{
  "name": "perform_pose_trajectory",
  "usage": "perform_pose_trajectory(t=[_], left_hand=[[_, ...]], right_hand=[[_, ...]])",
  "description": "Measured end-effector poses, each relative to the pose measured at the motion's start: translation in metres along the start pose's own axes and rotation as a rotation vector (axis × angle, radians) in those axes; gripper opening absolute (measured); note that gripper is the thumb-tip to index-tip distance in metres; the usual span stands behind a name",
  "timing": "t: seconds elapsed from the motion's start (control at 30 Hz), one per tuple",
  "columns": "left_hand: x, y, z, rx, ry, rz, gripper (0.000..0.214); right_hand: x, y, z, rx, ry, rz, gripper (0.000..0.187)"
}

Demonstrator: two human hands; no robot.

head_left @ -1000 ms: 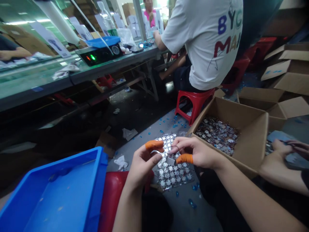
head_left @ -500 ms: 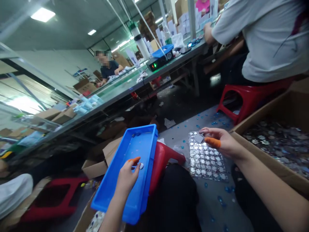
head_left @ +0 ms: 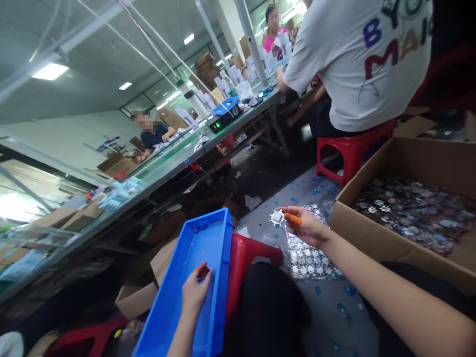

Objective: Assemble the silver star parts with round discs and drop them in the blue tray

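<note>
My right hand (head_left: 307, 226) is raised over a foil sheet of silver star-shaped pieces (head_left: 308, 260), pinching a small silver star-shaped piece with a pale square centre (head_left: 277, 217). An orange finger cot covers one of its fingers. My left hand (head_left: 195, 290) rests inside a blue plastic tray (head_left: 226, 248), also with an orange cot. Something small and dark (head_left: 203, 274) shows at its fingertips, though I cannot tell whether it is held.
A cardboard box (head_left: 409, 153) full of loose metallic pieces stands to the right. A red stool (head_left: 245, 263) sits beside the tray, and blue beads (head_left: 344, 310) lie on the floor. A co-worker in a white T-shirt (head_left: 357, 64) sits on a red stool (head_left: 353, 148) by a long workbench (head_left: 178, 153).
My hands have moved apart from over the foil sheet. The left hand has gone into the blue tray, now lying further up in view. The view has swung left, and the right hand still pinches a piece.
</note>
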State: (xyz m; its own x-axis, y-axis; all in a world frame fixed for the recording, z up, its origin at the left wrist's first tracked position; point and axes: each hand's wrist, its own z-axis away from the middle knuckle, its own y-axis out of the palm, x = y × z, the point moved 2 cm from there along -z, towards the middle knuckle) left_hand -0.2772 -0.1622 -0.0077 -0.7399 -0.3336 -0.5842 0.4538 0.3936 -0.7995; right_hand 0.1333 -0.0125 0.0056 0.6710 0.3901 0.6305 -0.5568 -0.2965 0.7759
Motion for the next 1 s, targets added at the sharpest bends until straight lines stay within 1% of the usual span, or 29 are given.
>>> perform_pose_trajectory(t=[0.07, 0.1, 0.13, 0.17, 0.2, 0.27, 0.3, 0.33, 0.4, 0.47, 0.53, 0.63, 0.8, 1.0], left_hand=[[-0.018, -0.009, -0.003, -0.074, -0.016, 0.032, 0.060], [-0.033, -0.013, -0.003, -0.116, -0.014, 0.071, 0.062], [-0.053, -0.017, -0.002, -0.151, 0.000, 0.117, 0.063], [-0.076, -0.018, 0.002, -0.186, 0.017, 0.215, 0.062], [-0.101, -0.018, 0.007, -0.187, 0.055, 0.321, 0.060], [-0.152, -0.009, 0.019, -0.105, 0.182, 0.468, 0.055], [-0.175, -0.003, 0.026, -0.046, 0.255, 0.504, 0.053], [-0.194, 0.005, 0.032, -0.001, 0.329, 0.513, 0.051], [-0.219, 0.020, 0.041, 0.052, 0.432, 0.483, 0.048], [-0.229, 0.032, 0.045, 0.078, 0.493, 0.448, 0.048], [-0.231, 0.041, 0.047, 0.098, 0.524, 0.429, 0.049], [-0.232, 0.049, 0.047, 0.115, 0.563, 0.394, 0.050], [-0.236, 0.056, 0.048, 0.118, 0.599, 0.336, 0.048], [-0.240, 0.056, 0.050, 0.087, 0.681, 0.265, 0.046]], right_hand=[[-0.002, 0.002, -0.001, -0.007, 0.000, -0.008, 0.044], [-0.004, 0.003, -0.002, -0.013, 0.005, -0.002, 0.044], [-0.006, 0.004, -0.002, -0.023, 0.011, 0.006, 0.045], [-0.008, 0.006, -0.003, -0.035, 0.019, 0.014, 0.046], [-0.011, 0.009, -0.002, -0.049, 0.028, 0.020, 0.047], [-0.016, 0.014, -0.001, -0.070, 0.047, 0.040, 0.049], [-0.020, 0.017, 0.000, -0.071, 0.059, 0.060, 0.050], [-0.023, 0.019, 0.001, -0.065, 0.073, 0.087, 0.051], [-0.028, 0.023, 0.002, -0.028, 0.093, 0.153, 0.053], [-0.031, 0.025, 0.004, 0.022, 0.095, 0.200, 0.054], [-0.032, 0.025, 0.005, 0.057, 0.088, 0.218, 0.054], [-0.030, 0.025, 0.005, 0.066, 0.074, 0.207, 0.053], [-0.027, 0.026, 0.007, 0.096, 0.044, 0.182, 0.051], [-0.025, 0.025, 0.007, 0.099, 0.023, 0.236, 0.052]])
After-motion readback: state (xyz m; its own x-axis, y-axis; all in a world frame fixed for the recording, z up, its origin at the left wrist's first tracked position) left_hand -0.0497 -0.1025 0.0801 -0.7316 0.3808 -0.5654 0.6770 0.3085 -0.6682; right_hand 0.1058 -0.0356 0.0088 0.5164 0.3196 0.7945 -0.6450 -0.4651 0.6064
